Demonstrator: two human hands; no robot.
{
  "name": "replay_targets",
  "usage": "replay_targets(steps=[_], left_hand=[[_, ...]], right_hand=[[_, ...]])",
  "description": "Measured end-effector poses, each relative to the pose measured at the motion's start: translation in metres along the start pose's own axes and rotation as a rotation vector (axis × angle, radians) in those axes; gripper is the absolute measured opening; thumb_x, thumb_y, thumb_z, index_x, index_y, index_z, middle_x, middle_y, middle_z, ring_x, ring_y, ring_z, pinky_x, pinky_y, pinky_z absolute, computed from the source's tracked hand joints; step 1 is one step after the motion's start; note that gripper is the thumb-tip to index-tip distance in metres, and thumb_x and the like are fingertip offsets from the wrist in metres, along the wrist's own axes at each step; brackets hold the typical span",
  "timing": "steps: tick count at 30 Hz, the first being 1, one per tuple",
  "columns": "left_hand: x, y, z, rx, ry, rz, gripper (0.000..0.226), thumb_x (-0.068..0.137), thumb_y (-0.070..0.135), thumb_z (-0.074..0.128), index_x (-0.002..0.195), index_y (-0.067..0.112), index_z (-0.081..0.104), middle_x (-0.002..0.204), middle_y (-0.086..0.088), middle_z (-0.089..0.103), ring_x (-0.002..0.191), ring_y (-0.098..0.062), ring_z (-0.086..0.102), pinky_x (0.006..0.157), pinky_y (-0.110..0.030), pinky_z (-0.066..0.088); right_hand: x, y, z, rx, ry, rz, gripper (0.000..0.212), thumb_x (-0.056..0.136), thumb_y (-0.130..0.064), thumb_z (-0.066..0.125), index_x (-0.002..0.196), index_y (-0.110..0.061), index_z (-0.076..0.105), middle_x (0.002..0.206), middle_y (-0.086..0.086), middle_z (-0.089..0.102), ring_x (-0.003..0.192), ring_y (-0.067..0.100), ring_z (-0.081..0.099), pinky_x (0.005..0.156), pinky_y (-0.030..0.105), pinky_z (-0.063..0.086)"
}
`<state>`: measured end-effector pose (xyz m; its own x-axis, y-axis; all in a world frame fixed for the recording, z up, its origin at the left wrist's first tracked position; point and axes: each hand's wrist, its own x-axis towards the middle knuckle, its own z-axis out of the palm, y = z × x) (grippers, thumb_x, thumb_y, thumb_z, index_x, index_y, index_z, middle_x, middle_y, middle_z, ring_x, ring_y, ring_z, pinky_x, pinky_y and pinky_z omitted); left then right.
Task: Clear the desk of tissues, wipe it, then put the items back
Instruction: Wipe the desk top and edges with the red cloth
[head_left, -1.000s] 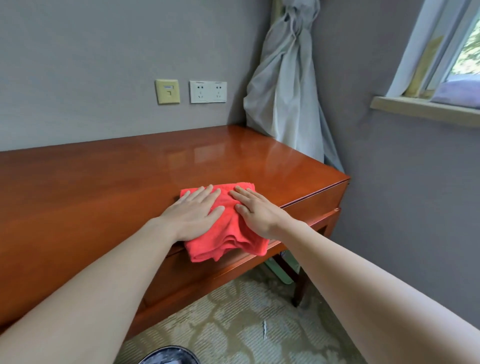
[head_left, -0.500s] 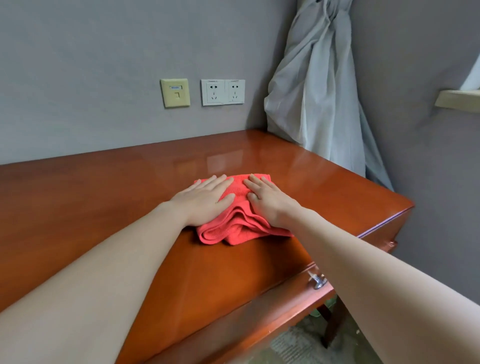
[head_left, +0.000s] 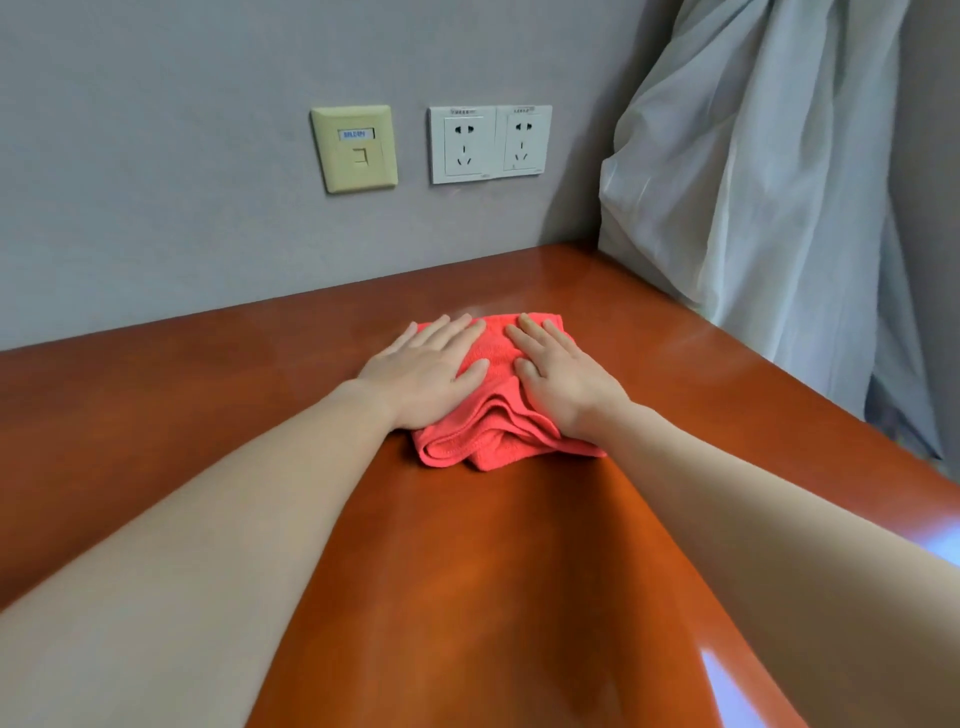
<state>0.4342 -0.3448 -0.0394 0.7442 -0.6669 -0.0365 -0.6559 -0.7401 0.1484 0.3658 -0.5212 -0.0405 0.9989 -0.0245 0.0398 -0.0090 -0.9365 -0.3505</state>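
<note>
Head view shows a folded red cloth (head_left: 493, 421) lying on the glossy wooden desk (head_left: 467, 571) toward its far right corner, with the left hand (head_left: 428, 371) and the right hand (head_left: 558, 376) both pressing flat on it, fingers straight and gripping nothing. On the grey wall behind sit a beige data port (head_left: 355, 148) and a white double socket (head_left: 490, 144). A bunched pale curtain (head_left: 769, 182) hangs at the right, its folds touching the desk's back corner.
</note>
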Motion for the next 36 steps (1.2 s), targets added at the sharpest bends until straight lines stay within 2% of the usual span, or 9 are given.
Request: replay_targets(steps=[10,16,22,27,32,36], left_hand=[[0.112,-0.029,-0.009,0.012,0.004,0.077,0.062,0.104,0.049,0.016,0.158,0.025,-0.002,0.166,0.006,-0.005,0.151,-0.012,-0.006,0.123,-0.037,-0.005],[0.191,-0.03,-0.009,0.015,0.048,0.065,0.063,0.103,0.049,0.02,0.158,0.025,0.001,0.166,0.006,0.0,0.152,-0.012,-0.002,0.122,-0.035,-0.006],[0.257,-0.015,-0.011,0.008,0.047,-0.005,0.063,0.104,0.046,0.024,0.158,0.022,0.005,0.165,0.001,0.009,0.151,-0.016,0.009,0.123,-0.036,0.006],[0.264,-0.005,-0.012,0.064,0.045,-0.041,0.061,0.105,0.043,0.022,0.157,0.016,0.007,0.164,-0.003,0.015,0.149,-0.019,0.015,0.122,-0.033,0.009],[0.246,0.01,-0.006,0.076,0.049,-0.057,0.059,0.106,0.04,0.018,0.158,0.017,0.002,0.166,0.0,0.001,0.152,-0.015,0.0,0.123,-0.035,-0.003],[0.224,0.036,-0.002,0.046,0.048,-0.02,0.058,0.106,0.04,0.018,0.158,0.018,0.001,0.166,0.0,-0.002,0.152,-0.016,-0.005,0.123,-0.036,-0.006]], right_hand=[[0.086,0.039,-0.01,-0.003,0.032,0.114,0.052,0.105,-0.038,0.022,0.155,-0.031,0.013,0.163,-0.011,0.004,0.15,0.009,-0.003,0.123,0.033,0.001],[0.147,0.088,-0.026,-0.01,0.02,0.105,0.052,0.105,-0.036,0.023,0.156,-0.029,0.014,0.163,-0.011,0.004,0.15,0.01,-0.004,0.122,0.03,-0.001],[0.201,0.14,-0.043,-0.012,-0.018,0.065,0.053,0.105,-0.035,0.023,0.156,-0.027,0.012,0.164,-0.008,0.004,0.15,0.012,-0.002,0.122,0.033,0.0],[0.214,0.151,-0.046,0.023,-0.014,0.03,0.054,0.104,-0.031,0.026,0.156,-0.024,0.015,0.164,-0.006,0.008,0.151,0.015,0.001,0.122,0.038,0.004],[0.193,0.151,-0.046,0.018,-0.013,0.048,0.053,0.104,-0.033,0.023,0.156,-0.027,0.013,0.164,-0.007,0.005,0.151,0.015,0.0,0.122,0.035,0.001],[0.153,0.156,-0.05,0.019,-0.005,0.073,0.052,0.105,-0.034,0.023,0.156,-0.03,0.013,0.164,-0.009,0.004,0.15,0.013,0.0,0.122,0.034,0.002]])
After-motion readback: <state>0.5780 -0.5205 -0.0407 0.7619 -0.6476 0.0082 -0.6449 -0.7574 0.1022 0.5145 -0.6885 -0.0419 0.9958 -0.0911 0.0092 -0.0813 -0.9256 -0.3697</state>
